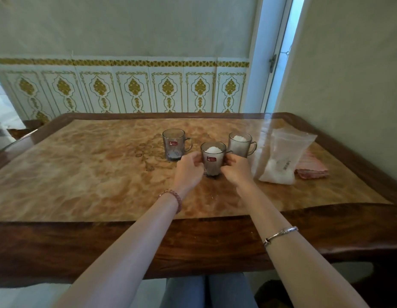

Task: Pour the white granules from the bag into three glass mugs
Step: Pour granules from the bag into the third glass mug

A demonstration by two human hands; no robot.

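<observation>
Both hands meet at the nearest mug, heaped to the rim with white granules: the left hand curls its grip round the mug's left side, the right hand curls round its right side. Just behind it to the right, a second mug is also full. The left mug is nearly empty. The bag stands on the tabletop further right, granules settled at its bottom.

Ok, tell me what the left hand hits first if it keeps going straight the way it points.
The left hand points at the near mug; it would meet that mug's side first, if not already touching.
</observation>
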